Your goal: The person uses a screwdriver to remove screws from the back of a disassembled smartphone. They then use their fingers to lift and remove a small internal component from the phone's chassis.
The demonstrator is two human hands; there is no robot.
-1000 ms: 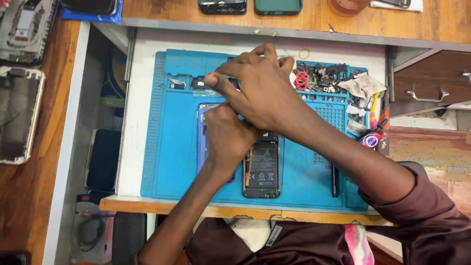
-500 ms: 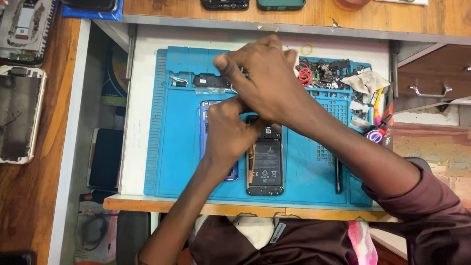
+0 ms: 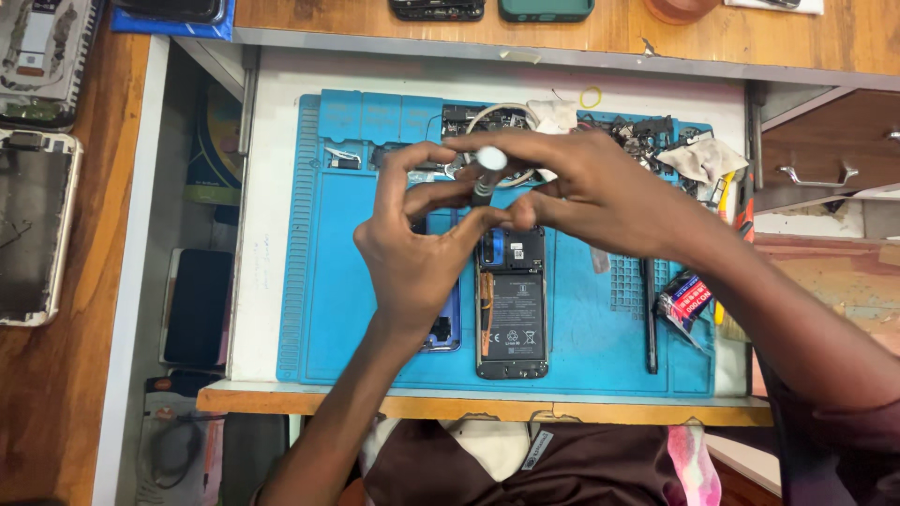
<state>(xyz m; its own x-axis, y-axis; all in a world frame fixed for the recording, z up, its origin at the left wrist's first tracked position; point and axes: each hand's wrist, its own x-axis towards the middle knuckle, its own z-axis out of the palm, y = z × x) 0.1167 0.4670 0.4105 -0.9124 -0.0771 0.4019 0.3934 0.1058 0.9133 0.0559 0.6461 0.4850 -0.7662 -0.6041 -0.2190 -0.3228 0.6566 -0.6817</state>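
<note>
While the opened phone [image 3: 511, 305] is lying on the blue mat [image 3: 328, 281], the right hand [image 3: 600, 192] is pinching a screwdriver [image 3: 486, 171] upright over its top end, and the left hand [image 3: 417, 248] is curling its fingers around the tip.

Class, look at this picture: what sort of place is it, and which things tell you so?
Most likely a phone repair bench. An opened phone with its battery showing lies on a blue repair mat, small loose parts sit in the mat's top trays, and more phones lie on the wooden shelf.
</note>
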